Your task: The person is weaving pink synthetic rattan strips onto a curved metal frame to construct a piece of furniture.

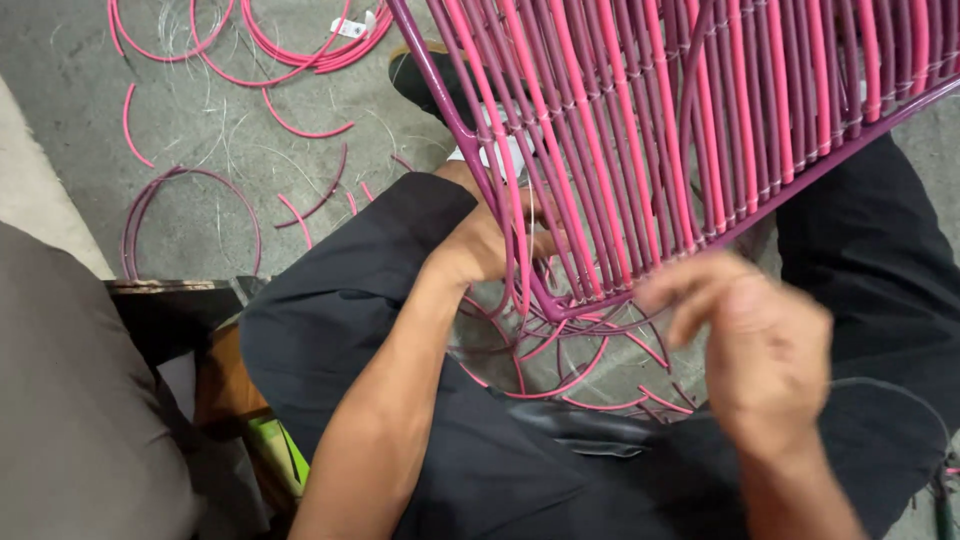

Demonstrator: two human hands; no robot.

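A woven panel (pixel 700 120) of pink and purple plastic cords on a purple metal frame leans across my lap, its corner low between my knees. My left hand (pixel 490 240) reaches behind the panel's left edge and grips the frame and cords there; its fingers are partly hidden by the strands. My right hand (pixel 760 340) hovers just below the panel's lower edge, blurred, fingers loosely curled, and whether it pinches a thin cord is unclear. Loose pink cord ends (pixel 560 385) hang under the corner.
Cut pink cord pieces (pixel 290 50) and purple cord loops (pixel 185 210) lie scattered on the grey concrete floor. My black trousers (pixel 340 300) fill the lower frame. A brown wooden stool (pixel 225 380) and a grey cloth (pixel 70 400) sit at the left.
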